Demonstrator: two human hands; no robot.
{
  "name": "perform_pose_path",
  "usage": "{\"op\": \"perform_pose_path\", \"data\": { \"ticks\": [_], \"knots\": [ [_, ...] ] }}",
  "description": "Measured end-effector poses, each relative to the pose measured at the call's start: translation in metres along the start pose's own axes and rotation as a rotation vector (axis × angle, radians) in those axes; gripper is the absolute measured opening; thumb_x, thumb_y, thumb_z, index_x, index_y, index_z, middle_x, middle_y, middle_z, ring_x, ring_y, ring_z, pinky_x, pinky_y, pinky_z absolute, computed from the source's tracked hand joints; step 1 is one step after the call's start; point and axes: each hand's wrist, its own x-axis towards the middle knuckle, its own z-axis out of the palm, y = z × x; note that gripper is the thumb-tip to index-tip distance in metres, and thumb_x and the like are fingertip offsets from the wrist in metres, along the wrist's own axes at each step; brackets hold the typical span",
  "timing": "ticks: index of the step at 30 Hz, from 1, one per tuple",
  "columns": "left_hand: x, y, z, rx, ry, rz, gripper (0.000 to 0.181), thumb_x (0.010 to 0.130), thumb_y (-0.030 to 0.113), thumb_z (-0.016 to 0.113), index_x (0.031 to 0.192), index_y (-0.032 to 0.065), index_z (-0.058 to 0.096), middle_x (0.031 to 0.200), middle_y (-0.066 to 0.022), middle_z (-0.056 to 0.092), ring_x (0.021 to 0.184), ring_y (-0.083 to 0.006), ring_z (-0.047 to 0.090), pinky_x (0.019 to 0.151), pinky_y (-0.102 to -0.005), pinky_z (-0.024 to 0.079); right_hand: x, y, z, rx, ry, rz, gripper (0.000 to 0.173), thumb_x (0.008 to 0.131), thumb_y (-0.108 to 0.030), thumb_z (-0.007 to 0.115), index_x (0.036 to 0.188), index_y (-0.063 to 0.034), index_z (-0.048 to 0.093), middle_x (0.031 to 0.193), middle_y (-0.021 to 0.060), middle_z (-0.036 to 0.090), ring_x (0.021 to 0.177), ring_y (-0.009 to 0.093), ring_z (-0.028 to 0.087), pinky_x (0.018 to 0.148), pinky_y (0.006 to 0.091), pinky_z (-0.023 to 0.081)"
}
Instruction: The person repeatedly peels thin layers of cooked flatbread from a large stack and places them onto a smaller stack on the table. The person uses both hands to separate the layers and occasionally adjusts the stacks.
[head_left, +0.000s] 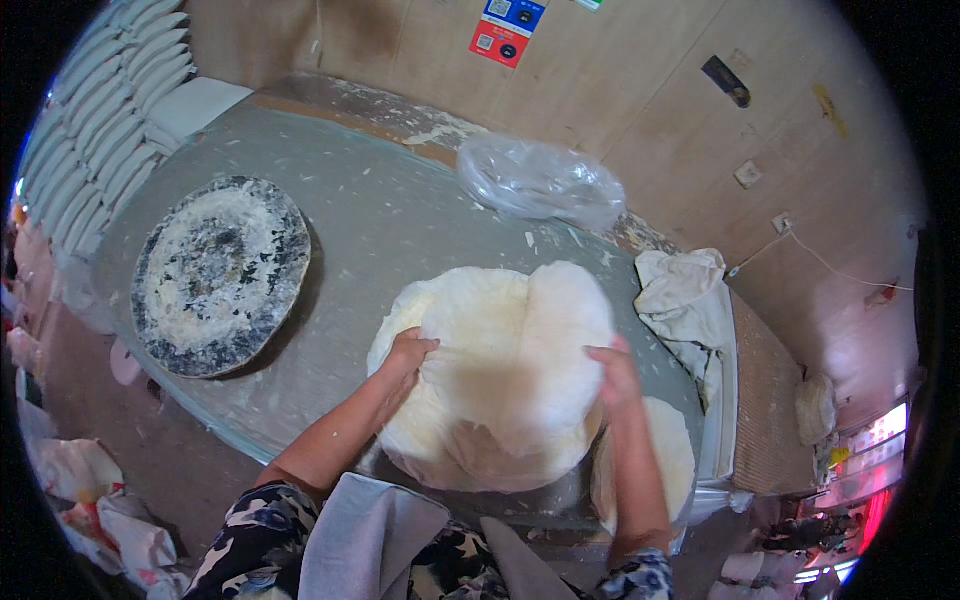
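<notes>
Pinched between the thumb and fingers of my left hand (409, 356) is the left edge of a thin, pale sheet of dough or flatbread (517, 330). My right hand (616, 373), slightly blurred, grips the same sheet at its right edge. The sheet is creased near its middle and lies over a larger round pale stack (405, 442) on the table. A second round pale stack (667, 442) is partly hidden beneath my right forearm. At the left of the table stands a round black board or pan (221, 277) with a crust of flour.
The table (360, 225) has a grey-green cover with scattered flakes. A clear plastic bag (540, 180) lies at its back edge by the wall. To the right, an off-white cloth (679, 292) hangs over a white container (726, 420). Filled sacks (112, 120) are stacked at the far left.
</notes>
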Motion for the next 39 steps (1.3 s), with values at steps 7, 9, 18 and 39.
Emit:
{"op": "perform_pose_path", "data": {
  "ticks": [7, 9, 18, 39],
  "knots": [
    [0.007, -0.011, 0.000, 0.048, 0.030, 0.005, 0.022, 0.081, 0.002, 0.050, 0.101, -0.0007, 0.060, 0.088, -0.0107, 0.063, 0.074, -0.0212, 0.061, 0.067, -0.0343, 0.049, -0.061, -0.177, -0.132, -0.401, 0.275, -0.128, 0.050, 0.063, 0.006, 0.052, 0.113, 0.0022, 0.054, 0.105, 0.0142, 0.062, 0.095, 0.026, 0.061, 0.088, 0.0369, 0.047],
    [0.016, -0.020, -0.008, 0.003, 0.042, 0.028, 0.022, 0.081, 0.002, 0.050, 0.100, -0.0004, 0.060, 0.087, -0.0098, 0.064, 0.074, -0.0204, 0.060, 0.066, -0.0337, 0.049, -0.057, -0.202, -0.144, -0.495, 0.300, -0.195, 0.048, 0.063, 0.006, 0.051, 0.111, 0.0015, 0.055, 0.100, 0.0126, 0.063, 0.090, 0.025, 0.061, 0.084, 0.0348, 0.048],
    [0.001, -0.017, 0.005, 0.017, -0.025, 0.134, 0.023, 0.082, 0.004, 0.050, 0.102, 0.0016, 0.060, 0.092, -0.0087, 0.063, 0.079, -0.0198, 0.060, 0.070, -0.0328, 0.049, 0.001, -0.187, -0.075, -1.189, 0.223, -0.318, 0.043, 0.066, 0.003, 0.056, 0.109, -0.0003, 0.056, 0.095, 0.0059, 0.062, 0.083, 0.016, 0.057, 0.075, 0.0281, 0.046],
    [-0.074, -0.041, 0.051, 1.241, -0.267, 0.775, 0.035, 0.083, 0.020, 0.053, 0.112, -0.0003, 0.052, 0.123, -0.0163, 0.049, 0.116, -0.0346, 0.045, 0.097, -0.0396, 0.037, -0.001, 0.117, 0.090, -0.530, -0.077, -0.144, 0.030, 0.077, -0.009, 0.058, 0.107, -0.0033, 0.057, 0.091, 0.0052, 0.062, 0.083, 0.016, 0.058, 0.072, 0.0282, 0.047]
  ]
}}
